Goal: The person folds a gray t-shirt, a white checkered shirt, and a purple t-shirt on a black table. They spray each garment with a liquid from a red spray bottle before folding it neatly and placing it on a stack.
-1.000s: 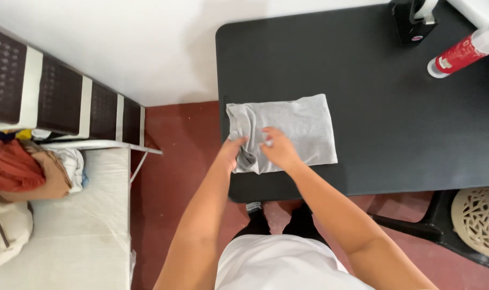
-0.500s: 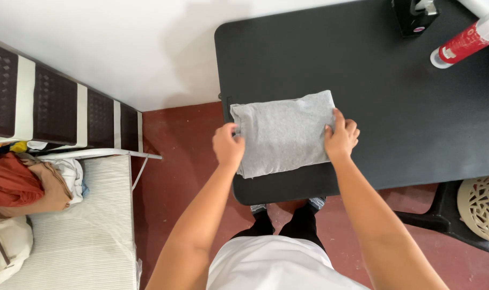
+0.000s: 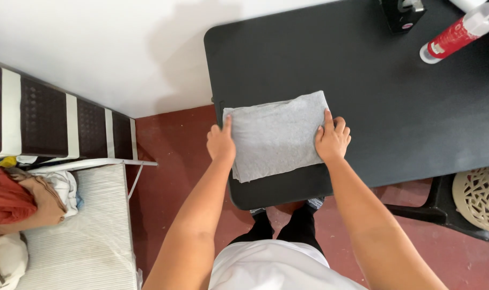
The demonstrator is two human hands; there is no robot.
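A folded grey cloth (image 3: pixel 276 134) lies flat near the front left corner of a black table (image 3: pixel 373 91). My left hand (image 3: pixel 221 142) rests against the cloth's left edge, fingers together and pointing away from me. My right hand (image 3: pixel 332 138) presses flat on the cloth's right edge with fingers slightly spread. Neither hand grips anything; both lie along the sides of the cloth.
A red and white spray bottle (image 3: pixel 459 32) lies at the table's far right, beside a black device (image 3: pixel 403 12). Left of the table stands a white rack (image 3: pixel 88 225) holding piled clothes (image 3: pixel 19 201). A patterned stool (image 3: pixel 478 196) sits at the right on the red floor.
A second ago both hands were together at the cloth's near edge. They moved apart to its left and right sides and now rest there, the cloth lying flatter.
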